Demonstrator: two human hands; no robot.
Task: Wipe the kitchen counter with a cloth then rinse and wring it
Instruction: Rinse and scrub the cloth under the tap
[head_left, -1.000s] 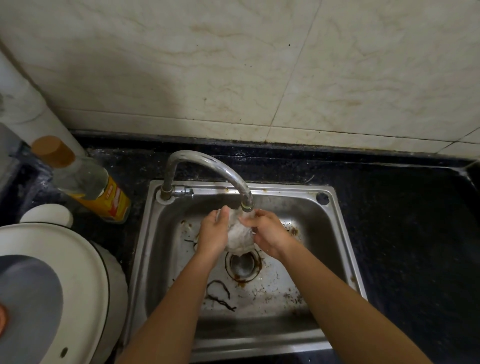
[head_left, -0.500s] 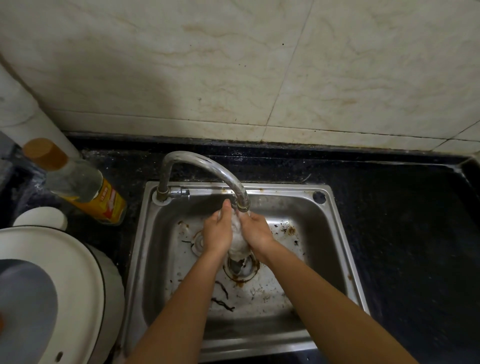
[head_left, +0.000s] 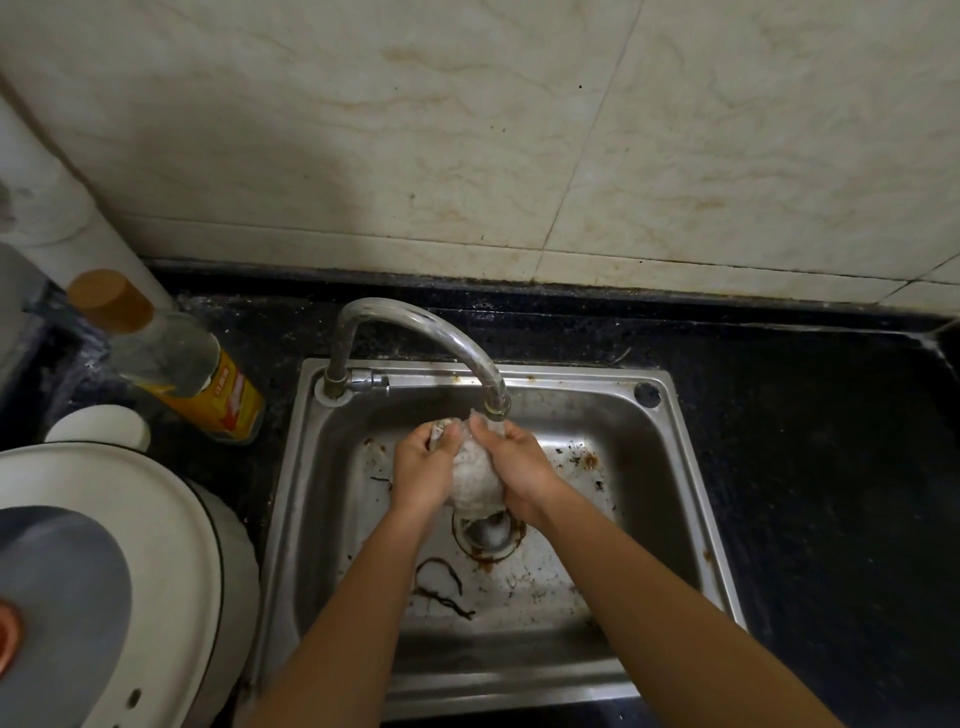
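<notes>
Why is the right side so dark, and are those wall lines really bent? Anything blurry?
All in the head view: dim, warm light, so the black counter swallows detail; glare streaks the faucet; the wide-angle lens bows the wall joints and sink rim; the cloth, gripped by the left hand and right hand, looks slightly soft.

Only print in view: yellow-orange label (head_left: 228, 410) on clear bottle (head_left: 166, 358) with brown cap. Bottle stands on tabletop (head_left: 805, 467), just beside back left corner of sink (head_left: 571, 374). Label carries red panel with pale characters. Short strip of dark characters sits beside it, toward label's upper edge. All too small and blurred to read: script, brand and numbers cannot be told. Nothing else legible.
</notes>
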